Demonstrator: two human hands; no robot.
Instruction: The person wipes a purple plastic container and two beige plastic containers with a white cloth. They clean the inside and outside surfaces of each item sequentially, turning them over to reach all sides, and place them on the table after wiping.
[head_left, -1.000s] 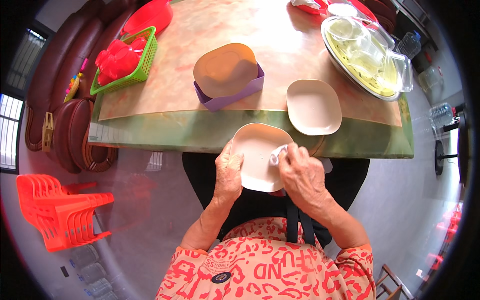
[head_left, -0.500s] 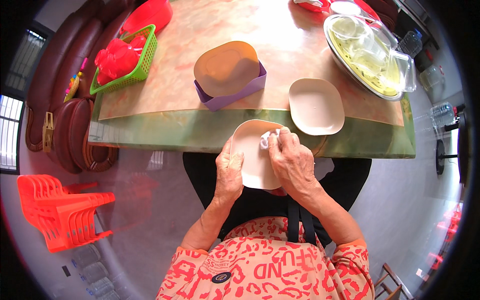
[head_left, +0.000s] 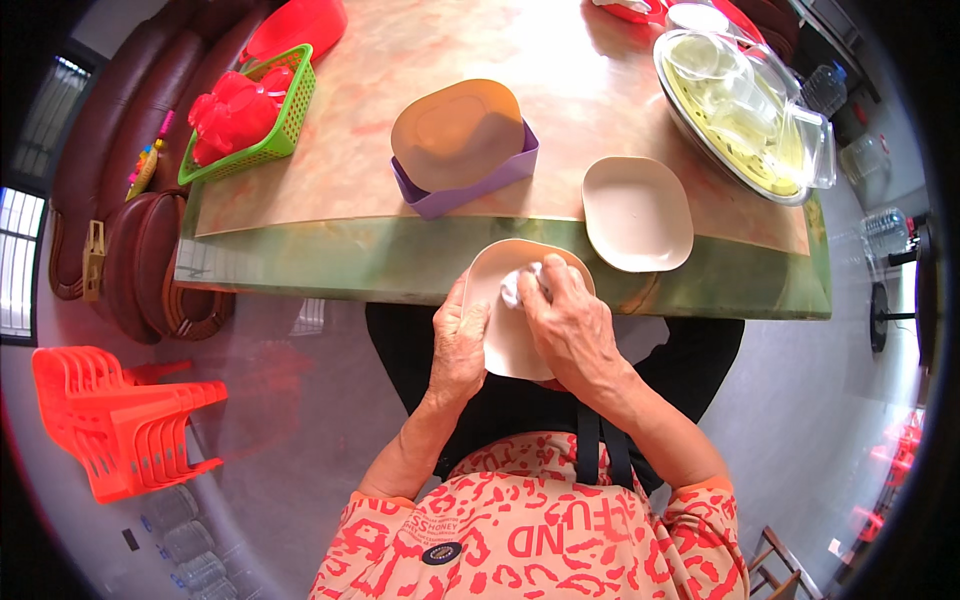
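Observation:
My left hand (head_left: pixel 461 340) grips the left rim of a cream, rounded-square plate (head_left: pixel 508 342), thumb on its inner face. The plate is tilted over my lap at the table's near edge. In my right hand (head_left: pixel 572 322) is a bunched white cloth (head_left: pixel 518 287), pressed against the plate's inside near its upper middle. Part of the cloth is hidden under my fingers. A second cream plate (head_left: pixel 637 213) lies on the table to the right. Farther left, a brownish translucent plate (head_left: pixel 455 135) leans in a purple holder (head_left: pixel 475 185).
On the table (head_left: pixel 340 190), a green basket (head_left: pixel 290 125) of red plastic items stands at left beside a red basin (head_left: pixel 300 25). A large bowl (head_left: pixel 690 125) with clear containers sits at right. Stacked red chairs (head_left: pixel 130 420) stand on the floor at left.
My right hand and the white cloth have slid left across the plate's inside, toward its middle. My left hand keeps its hold on the plate's left rim.

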